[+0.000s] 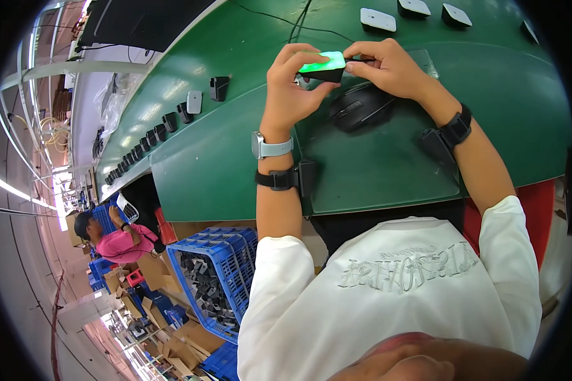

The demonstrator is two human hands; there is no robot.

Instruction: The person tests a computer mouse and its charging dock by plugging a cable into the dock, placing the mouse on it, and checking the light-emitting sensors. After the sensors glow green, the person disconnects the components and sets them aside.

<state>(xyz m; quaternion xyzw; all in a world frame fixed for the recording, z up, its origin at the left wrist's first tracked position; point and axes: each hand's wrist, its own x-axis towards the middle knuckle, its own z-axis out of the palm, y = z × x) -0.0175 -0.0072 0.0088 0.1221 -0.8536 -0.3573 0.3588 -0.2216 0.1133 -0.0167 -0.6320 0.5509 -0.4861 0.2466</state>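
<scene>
Both hands were up over the green surface [222, 159] gripping one small black device [323, 68] with a shiny top, left hand [290, 86] wrapped around its left end, right hand [388, 66] pinching the right end. A black computer mouse [361, 106] sat just below it.

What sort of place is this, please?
Probably an electronics assembly line: a long green conveyor belt carries a row of small dark parts, and a blue crate of black parts sits beside the worker.

White long-sleeved top with an embossed chest design, sleeves pushed up; black straps on both wrists (a grey-banded watch [258, 145] on the left)
</scene>
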